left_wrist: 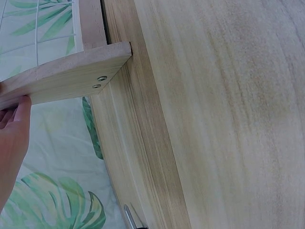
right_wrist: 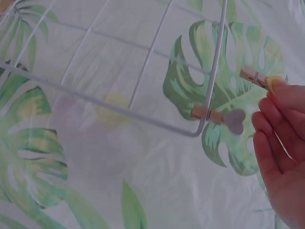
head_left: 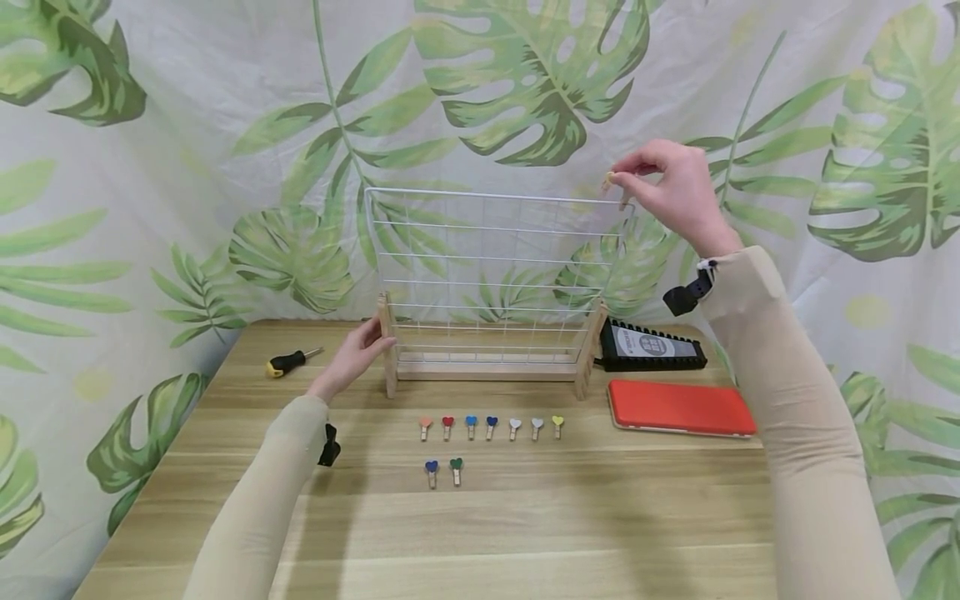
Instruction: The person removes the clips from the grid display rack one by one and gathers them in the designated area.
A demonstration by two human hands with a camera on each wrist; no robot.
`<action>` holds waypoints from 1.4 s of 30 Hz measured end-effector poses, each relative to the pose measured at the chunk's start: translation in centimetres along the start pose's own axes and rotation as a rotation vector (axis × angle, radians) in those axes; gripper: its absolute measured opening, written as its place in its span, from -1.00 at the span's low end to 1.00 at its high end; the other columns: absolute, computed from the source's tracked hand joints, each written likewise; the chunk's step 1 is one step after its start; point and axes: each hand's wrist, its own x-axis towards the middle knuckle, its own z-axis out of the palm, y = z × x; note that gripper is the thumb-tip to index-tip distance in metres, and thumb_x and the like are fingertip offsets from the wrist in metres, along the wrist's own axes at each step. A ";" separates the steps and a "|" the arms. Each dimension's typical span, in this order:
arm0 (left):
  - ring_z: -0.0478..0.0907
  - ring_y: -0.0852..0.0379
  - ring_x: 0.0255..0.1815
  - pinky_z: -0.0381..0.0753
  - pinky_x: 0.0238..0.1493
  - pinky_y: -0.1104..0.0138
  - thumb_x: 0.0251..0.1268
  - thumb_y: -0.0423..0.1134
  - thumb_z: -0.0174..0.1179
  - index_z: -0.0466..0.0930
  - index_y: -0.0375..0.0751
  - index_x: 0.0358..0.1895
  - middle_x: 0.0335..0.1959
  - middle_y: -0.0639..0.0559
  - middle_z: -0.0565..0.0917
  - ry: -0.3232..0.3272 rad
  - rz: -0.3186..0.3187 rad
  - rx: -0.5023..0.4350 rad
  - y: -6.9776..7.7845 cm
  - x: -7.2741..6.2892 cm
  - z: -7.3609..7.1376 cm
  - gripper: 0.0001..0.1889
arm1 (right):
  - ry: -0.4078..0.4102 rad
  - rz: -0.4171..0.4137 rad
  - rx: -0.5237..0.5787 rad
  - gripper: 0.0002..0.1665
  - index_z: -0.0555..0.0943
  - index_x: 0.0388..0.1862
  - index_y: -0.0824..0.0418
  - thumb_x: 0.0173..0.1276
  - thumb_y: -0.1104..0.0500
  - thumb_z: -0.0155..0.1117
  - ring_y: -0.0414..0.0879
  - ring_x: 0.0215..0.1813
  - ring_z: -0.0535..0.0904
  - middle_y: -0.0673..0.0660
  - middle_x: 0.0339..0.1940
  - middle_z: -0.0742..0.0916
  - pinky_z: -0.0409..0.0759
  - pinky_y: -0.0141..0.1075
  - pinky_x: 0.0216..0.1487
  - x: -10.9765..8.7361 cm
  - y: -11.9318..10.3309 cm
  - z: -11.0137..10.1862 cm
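Note:
A white wire grid (head_left: 495,197) stands upright in a wooden stand (head_left: 487,372). My left hand (head_left: 351,357) holds the stand's left upright (left_wrist: 71,78); some fingers are hidden behind it. Near the grid's top right corner, my right hand (head_left: 672,193) pinches a small wooden clothespin (right_wrist: 254,78) by its yellow heart, apart from the wire. Another clothespin (right_wrist: 209,115), with a greyish heart, is clipped on the side wire by that corner. In front of the stand lie several heart clothespins, among them a red one (head_left: 447,428) and a green one (head_left: 457,472).
A screwdriver (head_left: 288,363) with a black and yellow handle lies left of the stand. To the right are a black case (head_left: 651,346) with a grey label and a red flat case (head_left: 678,407). A leaf-print cloth (head_left: 300,150) hangs behind the table (head_left: 525,533).

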 end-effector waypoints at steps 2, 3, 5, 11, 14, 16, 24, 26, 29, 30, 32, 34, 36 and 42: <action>0.05 -0.30 0.59 0.15 0.56 -0.12 0.59 -0.21 -0.03 -0.18 -0.37 0.59 0.57 -0.41 0.07 0.007 0.010 0.012 -0.7 0.3 0.0 -0.28 | 0.011 -0.005 0.023 -0.79 0.76 -0.19 0.32 0.38 0.17 0.34 -0.72 -0.29 0.41 0.22 -0.18 0.81 0.43 -0.70 -0.11 -0.6 -0.3 0.3; 0.05 -0.30 0.59 0.15 0.56 -0.12 0.59 -0.19 -0.03 -0.18 -0.36 0.59 0.57 -0.40 0.08 0.008 0.014 0.019 -0.8 0.3 0.0 -0.28 | 0.014 -0.017 0.039 -0.79 0.75 -0.19 0.32 0.37 0.18 0.35 -0.70 -0.28 0.43 0.22 -0.18 0.81 0.45 -0.70 -0.10 -1.0 -0.4 0.5; 0.05 -0.31 0.59 0.15 0.55 -0.12 0.59 -0.19 -0.03 -0.19 -0.37 0.59 0.57 -0.41 0.08 0.010 0.014 0.023 -0.8 0.3 0.0 -0.28 | 0.007 -0.037 0.076 -0.81 0.74 -0.18 0.33 0.37 0.21 0.35 -0.61 -0.25 0.49 0.23 -0.18 0.81 0.49 -0.69 -0.08 -2.0 -0.7 1.1; 0.05 -0.31 0.59 0.17 0.55 -0.11 0.59 -0.20 -0.03 -0.20 -0.37 0.59 0.57 -0.41 0.07 0.009 0.010 0.015 -0.8 0.2 0.0 -0.28 | -0.095 -0.093 0.165 -0.85 0.74 -0.18 0.31 0.31 0.28 0.38 -0.06 -0.15 0.71 0.23 -0.19 0.80 0.65 -0.44 0.00 -6.5 -1.8 4.9; 0.04 -0.31 0.59 0.16 0.55 -0.13 0.59 -0.20 -0.03 -0.20 -0.37 0.59 0.57 -0.42 0.06 0.010 0.010 0.006 -0.7 0.1 0.0 -0.27 | -0.170 -0.119 0.208 -0.86 0.74 -0.20 0.28 0.27 0.27 0.41 -0.01 -0.17 0.72 0.19 -0.22 0.80 0.72 -0.25 -0.04 -9.5 -2.0 8.0; 0.05 -0.31 0.59 0.16 0.55 -0.13 0.58 -0.19 -0.02 -0.20 -0.37 0.59 0.57 -0.42 0.07 0.012 0.012 0.005 -0.7 0.1 0.0 -0.27 | -0.235 -0.121 0.235 -0.86 0.74 -0.21 0.27 0.26 0.26 0.43 -0.03 -0.19 0.72 0.16 -0.25 0.80 0.74 -0.20 -0.07 -11.7 -2.0 10.4; 0.10 -0.29 0.58 0.19 0.54 -0.11 0.58 -0.19 -0.02 -0.15 -0.37 0.59 0.55 -0.40 0.12 0.016 0.013 0.023 -0.9 0.3 0.1 -0.28 | -0.500 0.011 0.339 -0.86 0.75 -0.19 0.26 0.29 0.25 0.39 -0.14 -0.24 0.71 0.10 -0.28 0.81 0.72 -0.41 -0.12 -20.2 -2.9 18.4; 0.10 -0.28 0.58 0.19 0.55 -0.10 0.58 -0.20 -0.02 -0.15 -0.37 0.59 0.55 -0.40 0.12 0.018 0.008 0.019 -0.9 0.4 0.1 -0.29 | -0.552 0.045 0.362 -0.86 0.75 -0.19 0.25 0.30 0.24 0.38 -0.17 -0.24 0.70 0.09 -0.27 0.81 0.70 -0.45 -0.13 -21.8 -3.4 19.8; 0.10 -0.29 0.58 0.18 0.55 -0.11 0.59 -0.21 -0.04 -0.17 -0.37 0.59 0.55 -0.41 0.12 0.014 0.006 0.019 -0.9 0.4 0.1 -0.29 | -0.618 0.078 0.389 -0.85 0.76 -0.19 0.24 0.32 0.21 0.38 -0.24 -0.25 0.69 0.08 -0.27 0.81 0.67 -0.51 -0.16 -23.8 -4.1 21.7; 0.09 -0.29 0.58 0.17 0.55 -0.11 0.59 -0.22 -0.04 -0.17 -0.37 0.59 0.56 -0.41 0.11 0.015 0.004 0.020 -0.9 0.4 0.1 -0.29 | -0.639 0.089 0.406 -0.86 0.76 -0.19 0.23 0.33 0.21 0.37 -0.25 -0.25 0.68 0.08 -0.26 0.82 0.66 -0.52 -0.16 -24.3 -4.2 22.2; 0.08 -0.28 0.59 0.17 0.56 -0.11 0.60 -0.21 -0.05 -0.18 -0.37 0.59 0.56 -0.40 0.10 0.013 0.001 0.020 -0.8 0.4 0.1 -0.29 | -0.673 0.101 0.428 -0.86 0.76 -0.20 0.22 0.35 0.18 0.36 -0.29 -0.25 0.67 0.07 -0.26 0.81 0.65 -0.52 -0.18 -25.3 -4.5 23.2; 0.08 -0.28 0.59 0.17 0.56 -0.11 0.60 -0.20 -0.05 -0.18 -0.36 0.59 0.56 -0.39 0.10 0.012 0.000 0.021 -0.8 0.4 0.1 -0.29 | -0.702 0.110 0.438 -0.87 0.76 -0.21 0.19 0.37 0.17 0.35 -0.32 -0.25 0.64 0.05 -0.26 0.81 0.63 -0.53 -0.18 -26.0 -4.7 24.0; 0.09 -0.28 0.59 0.17 0.55 -0.11 0.60 -0.20 -0.05 -0.17 -0.36 0.59 0.56 -0.39 0.11 0.012 0.002 0.022 -0.8 0.3 0.1 -0.30 | -0.725 0.116 0.446 -0.88 0.76 -0.22 0.16 0.38 0.16 0.33 -0.34 -0.25 0.62 0.04 -0.25 0.80 0.62 -0.52 -0.19 -26.4 -4.9 24.5; 0.10 -0.30 0.58 0.18 0.54 -0.13 0.60 -0.23 -0.05 -0.16 -0.38 0.59 0.55 -0.42 0.12 0.014 0.008 0.032 -0.8 0.3 0.0 -0.31 | -0.749 0.129 0.424 -0.87 0.78 -0.22 0.15 0.39 0.15 0.32 -0.35 -0.26 0.60 0.04 -0.25 0.81 0.57 -0.52 -0.24 -26.8 -5.1 25.4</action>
